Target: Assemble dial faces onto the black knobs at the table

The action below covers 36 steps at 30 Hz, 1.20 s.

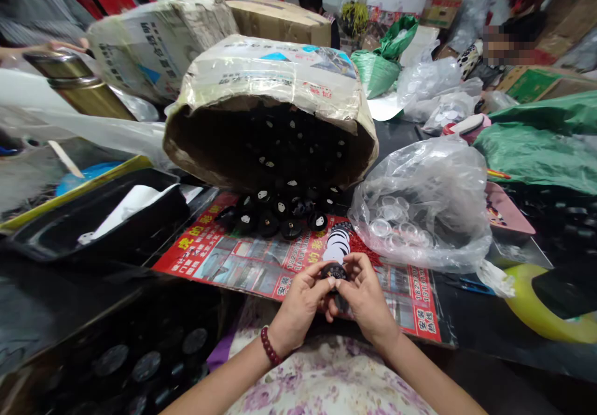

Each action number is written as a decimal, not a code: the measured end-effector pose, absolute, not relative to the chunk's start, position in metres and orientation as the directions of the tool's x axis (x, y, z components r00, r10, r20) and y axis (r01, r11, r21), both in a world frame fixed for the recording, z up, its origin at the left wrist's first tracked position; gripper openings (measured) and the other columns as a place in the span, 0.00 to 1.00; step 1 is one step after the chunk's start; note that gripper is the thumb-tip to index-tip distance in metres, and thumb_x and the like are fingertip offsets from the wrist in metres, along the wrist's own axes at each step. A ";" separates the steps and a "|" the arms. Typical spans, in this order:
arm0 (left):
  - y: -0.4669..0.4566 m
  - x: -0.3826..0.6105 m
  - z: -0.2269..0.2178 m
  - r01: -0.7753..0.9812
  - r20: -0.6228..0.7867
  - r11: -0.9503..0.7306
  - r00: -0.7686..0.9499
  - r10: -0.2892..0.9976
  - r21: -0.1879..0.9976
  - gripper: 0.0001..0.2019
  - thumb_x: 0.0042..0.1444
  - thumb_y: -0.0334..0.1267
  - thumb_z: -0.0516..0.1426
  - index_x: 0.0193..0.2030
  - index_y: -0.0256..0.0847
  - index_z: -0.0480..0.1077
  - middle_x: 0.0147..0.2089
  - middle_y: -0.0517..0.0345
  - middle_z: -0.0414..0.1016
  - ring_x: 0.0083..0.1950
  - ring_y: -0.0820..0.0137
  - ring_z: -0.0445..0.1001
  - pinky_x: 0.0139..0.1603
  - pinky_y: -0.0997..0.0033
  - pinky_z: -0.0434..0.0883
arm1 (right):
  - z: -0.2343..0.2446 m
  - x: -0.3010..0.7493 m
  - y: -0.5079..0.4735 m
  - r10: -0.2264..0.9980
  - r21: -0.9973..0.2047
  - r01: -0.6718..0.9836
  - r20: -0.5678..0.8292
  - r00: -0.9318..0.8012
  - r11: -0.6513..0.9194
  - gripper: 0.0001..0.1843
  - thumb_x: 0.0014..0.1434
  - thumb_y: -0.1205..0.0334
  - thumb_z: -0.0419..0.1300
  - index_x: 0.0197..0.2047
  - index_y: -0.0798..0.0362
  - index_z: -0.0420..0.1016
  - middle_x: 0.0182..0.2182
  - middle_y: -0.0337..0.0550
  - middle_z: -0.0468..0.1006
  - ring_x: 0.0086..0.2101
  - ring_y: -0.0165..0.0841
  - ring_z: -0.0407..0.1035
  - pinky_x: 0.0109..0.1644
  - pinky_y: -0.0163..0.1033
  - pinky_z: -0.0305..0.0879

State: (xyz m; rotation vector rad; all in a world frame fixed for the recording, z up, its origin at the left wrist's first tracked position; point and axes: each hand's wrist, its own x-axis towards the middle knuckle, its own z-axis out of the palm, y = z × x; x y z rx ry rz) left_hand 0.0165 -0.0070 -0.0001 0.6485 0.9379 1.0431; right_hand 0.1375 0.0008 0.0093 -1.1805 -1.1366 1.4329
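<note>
A small round black piece (334,270) sits between the fingertips of both hands; take it as the centre of the dial, twelve pointing away from the person. The left grip (302,290) closes on it from eight o'clock and the right grip (367,300) from between four and five, both narrow around it, the two thumbs meeting at its six o'clock edge. Beneath is a red printed sheet (219,265) on the black tabletop (499,334).

Just beyond the piece, at twelve, white discs (336,245) lie in an overlapping row. Similar black pieces (281,208) are heaped between ten and eleven, at the mouth of a taped carton (275,69) lying on its side at eleven. A clear plastic bag (438,178) holding clear rings (381,228) rests at two, a yellow tape roll (522,297) just past three, and a black tray (107,231) between nine and ten.
</note>
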 end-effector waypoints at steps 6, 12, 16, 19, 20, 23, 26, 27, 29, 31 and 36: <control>-0.005 0.017 -0.004 -0.445 -0.346 0.381 0.161 0.924 0.811 0.15 0.51 0.37 0.58 0.46 0.36 0.65 0.19 0.65 0.70 0.14 0.76 0.67 0.12 0.80 0.66 | 0.008 0.125 0.002 0.969 -0.946 -0.226 -0.207 -0.138 -0.234 0.13 0.52 0.65 0.56 0.36 0.47 0.54 0.25 0.27 0.65 0.14 0.23 0.60 0.16 0.29 0.57; -0.002 0.013 0.001 -0.460 -0.363 0.421 0.213 0.907 0.782 0.18 0.52 0.40 0.59 0.48 0.37 0.63 0.22 0.64 0.71 0.16 0.76 0.69 0.11 0.82 0.65 | 0.008 0.141 0.011 0.994 -0.972 0.227 0.038 -0.104 0.061 0.08 0.52 0.69 0.58 0.37 0.51 0.64 0.31 0.37 0.69 0.33 0.31 0.66 0.37 0.36 0.63; -0.006 0.013 0.002 -0.366 -0.345 0.419 0.253 0.904 0.831 0.22 0.55 0.48 0.57 0.53 0.38 0.61 0.16 0.67 0.67 0.13 0.77 0.66 0.09 0.86 0.56 | 0.014 0.149 0.005 0.910 -0.755 0.511 0.303 -0.283 0.411 0.06 0.59 0.71 0.52 0.36 0.51 0.68 0.37 0.43 0.69 0.38 0.34 0.64 0.42 0.39 0.62; -0.009 0.018 -0.003 -0.340 -0.343 0.406 0.230 0.911 0.848 0.22 0.55 0.49 0.56 0.51 0.38 0.62 0.11 0.70 0.62 0.10 0.79 0.59 0.08 0.87 0.52 | 0.012 0.146 -0.001 0.868 -0.616 0.612 0.361 -0.340 0.496 0.11 0.63 0.69 0.47 0.31 0.52 0.66 0.33 0.44 0.68 0.36 0.35 0.63 0.39 0.39 0.62; -0.010 0.020 -0.005 -0.368 -0.351 0.417 0.235 0.907 0.831 0.20 0.56 0.50 0.55 0.49 0.38 0.63 0.11 0.71 0.61 0.09 0.80 0.56 0.08 0.87 0.51 | 0.011 0.144 -0.002 0.864 -0.584 0.639 0.385 -0.325 0.501 0.12 0.63 0.69 0.45 0.31 0.53 0.65 0.33 0.45 0.67 0.35 0.35 0.62 0.38 0.39 0.62; -0.010 0.024 -0.009 -0.480 -0.401 0.475 0.255 0.880 0.737 0.16 0.55 0.51 0.55 0.38 0.39 0.65 0.11 0.71 0.58 0.10 0.82 0.54 0.08 0.87 0.50 | 0.012 0.147 0.003 0.857 -0.565 0.652 0.417 -0.302 0.505 0.12 0.64 0.67 0.45 0.30 0.52 0.64 0.30 0.43 0.68 0.33 0.34 0.62 0.36 0.38 0.61; -0.008 0.022 -0.008 -0.537 -0.439 0.487 0.225 0.870 0.689 0.16 0.53 0.51 0.57 0.36 0.40 0.64 0.17 0.67 0.65 0.13 0.80 0.61 0.09 0.86 0.53 | 0.018 0.169 0.027 0.875 -0.600 0.644 0.403 -0.267 0.474 0.11 0.64 0.66 0.47 0.32 0.52 0.66 0.29 0.42 0.70 0.31 0.33 0.64 0.36 0.36 0.61; -0.008 0.020 -0.008 -0.538 -0.435 0.475 0.210 0.876 0.696 0.16 0.53 0.51 0.57 0.38 0.40 0.65 0.20 0.65 0.67 0.14 0.79 0.63 0.09 0.85 0.53 | 0.021 0.181 0.040 0.884 -0.601 0.661 0.405 -0.234 0.450 0.10 0.63 0.67 0.47 0.34 0.52 0.67 0.30 0.42 0.71 0.32 0.33 0.65 0.38 0.36 0.61; -0.007 0.018 -0.007 -0.495 -0.407 0.435 0.169 0.897 0.752 0.18 0.53 0.51 0.57 0.43 0.41 0.65 0.21 0.66 0.67 0.14 0.79 0.63 0.09 0.85 0.54 | 0.024 0.204 0.067 0.896 -0.567 0.724 0.412 -0.163 0.392 0.10 0.58 0.72 0.49 0.37 0.53 0.69 0.35 0.46 0.74 0.37 0.35 0.65 0.43 0.39 0.60; -0.008 0.016 -0.007 -0.384 -0.378 0.394 0.121 0.918 0.835 0.20 0.51 0.50 0.59 0.46 0.40 0.65 0.17 0.69 0.63 0.12 0.80 0.59 0.08 0.85 0.52 | 0.024 0.222 0.090 0.904 -0.553 0.738 0.388 -0.183 0.386 0.11 0.51 0.76 0.51 0.32 0.52 0.70 0.33 0.46 0.75 0.38 0.37 0.65 0.45 0.41 0.59; -0.009 0.014 0.000 -0.185 -0.347 0.351 0.054 0.936 0.918 0.17 0.45 0.45 0.64 0.38 0.36 0.68 0.18 0.68 0.65 0.10 0.86 0.49 0.09 0.85 0.47 | 0.029 0.233 0.089 0.917 -0.601 0.705 0.352 -0.190 0.377 0.06 0.51 0.71 0.53 0.28 0.52 0.68 0.31 0.45 0.74 0.37 0.37 0.66 0.45 0.42 0.59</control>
